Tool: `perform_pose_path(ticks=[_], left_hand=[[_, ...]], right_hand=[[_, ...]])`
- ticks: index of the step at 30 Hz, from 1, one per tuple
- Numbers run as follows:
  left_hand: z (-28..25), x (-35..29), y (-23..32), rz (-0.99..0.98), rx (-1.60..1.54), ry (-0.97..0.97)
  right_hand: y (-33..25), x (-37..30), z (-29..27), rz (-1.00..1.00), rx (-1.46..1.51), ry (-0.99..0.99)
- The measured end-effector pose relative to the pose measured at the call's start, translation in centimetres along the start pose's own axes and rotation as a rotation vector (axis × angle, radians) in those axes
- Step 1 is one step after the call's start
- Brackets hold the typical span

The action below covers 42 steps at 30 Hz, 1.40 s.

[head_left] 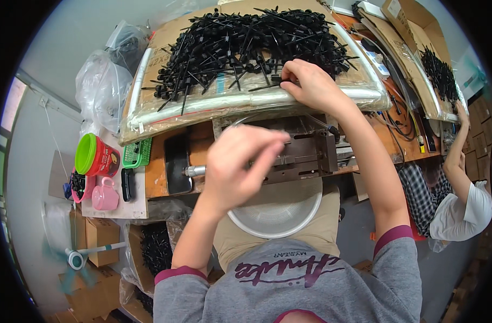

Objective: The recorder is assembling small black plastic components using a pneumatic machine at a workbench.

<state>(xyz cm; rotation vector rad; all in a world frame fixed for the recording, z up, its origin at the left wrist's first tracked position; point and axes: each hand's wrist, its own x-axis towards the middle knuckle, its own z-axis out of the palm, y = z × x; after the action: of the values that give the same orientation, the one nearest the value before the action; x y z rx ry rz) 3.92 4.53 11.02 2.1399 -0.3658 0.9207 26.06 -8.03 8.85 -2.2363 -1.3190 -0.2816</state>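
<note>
My right hand [308,85] is at the near edge of the heap, thumb and fingers closed on a small black plastic part with a thin stem [267,86]. Beyond it spreads a big heap of similar black plastic parts [224,46] on a cardboard sheet edged with white tubing [229,105]. Lower and to the left, my left hand [235,164] is blurred, its fingers curled into a pinch. Whatever it may hold cannot be made out. Below and behind that hand lies a dark metal fixture with slots [305,156], partly covered by it.
A white mesh basin [281,212] rests on my lap. At left are a dark phone [178,161], a red tub [103,156], a pink cup [105,195] and a green basket [137,153]. A small fan [75,260] stands lower left. Another person [461,210] works at far right.
</note>
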Motion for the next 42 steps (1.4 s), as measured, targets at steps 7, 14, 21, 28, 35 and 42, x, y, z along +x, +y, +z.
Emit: perform_pose_path(ticks=[7,14,21,28,35,42], left_hand=[[1.3,4.8,-5.4,-0.176,0.111,0.289],[6.8,7.7,-11.9,-0.073,0.432,-0.075],[4.5,7.9,-10.0,-0.021,0.413,-0.112],[2.3,-3.8,-0.4,-0.229,0.086,-0.197],[6.8,-11.3,-0.5,-0.107,0.442,-0.289],[7.9,-9.5,-1.3,-0.023,0.563,-0.318]], right_hand=[[-1.8,-3.2,-0.7,-0.015,0.003,0.228],[-1.0,-3.3,0.3,-0.235,-0.177,0.316],[-1.2,-5.4,-1.9,-0.127,-0.097,0.375],[-2.9,-7.6,-1.5,-0.053,0.273,0.445],[-6.0,-11.4,-0.3,-0.005,0.404,0.354],[-7.0,-14.2,-0.4,-0.010,0.366,0.296]])
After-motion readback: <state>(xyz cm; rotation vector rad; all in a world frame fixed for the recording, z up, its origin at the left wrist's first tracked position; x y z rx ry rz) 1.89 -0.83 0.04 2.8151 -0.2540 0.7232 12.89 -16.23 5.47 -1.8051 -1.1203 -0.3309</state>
